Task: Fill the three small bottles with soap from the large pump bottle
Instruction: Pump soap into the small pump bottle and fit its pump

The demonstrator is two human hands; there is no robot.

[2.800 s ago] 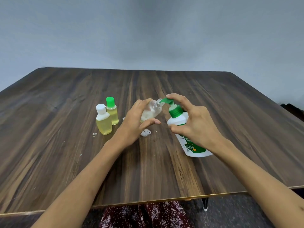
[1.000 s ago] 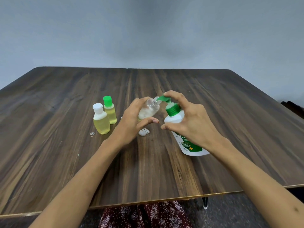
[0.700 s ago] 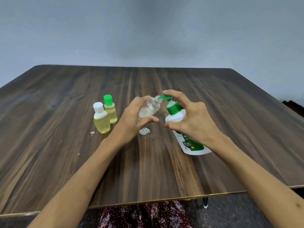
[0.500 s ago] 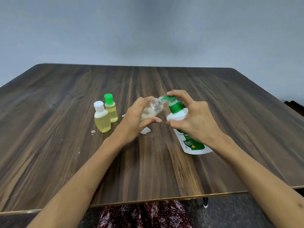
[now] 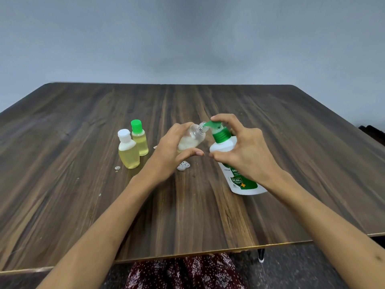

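My left hand (image 5: 169, 152) grips a small clear bottle (image 5: 192, 137), tilted with its open neck against the green spout of the large pump bottle (image 5: 235, 174). Foamy soap sits in the small bottle's lower part. My right hand (image 5: 245, 155) wraps the white pump bottle's shoulder, with the index finger on top of the green pump head (image 5: 216, 127). Left of the hands stand two capped small bottles of yellow liquid: one with a white cap (image 5: 128, 151), one with a green cap (image 5: 139, 138).
A small white cap (image 5: 183, 165) lies on the dark wooden table (image 5: 83, 184) just below my left hand. A tiny white blob (image 5: 117, 168) sits near the white-capped bottle. The table's front edge runs close to my lap.
The pump head rose and dipped under my right index finger. The clear bottle stayed at the spout; both hands kept their grip with only slight shifts.
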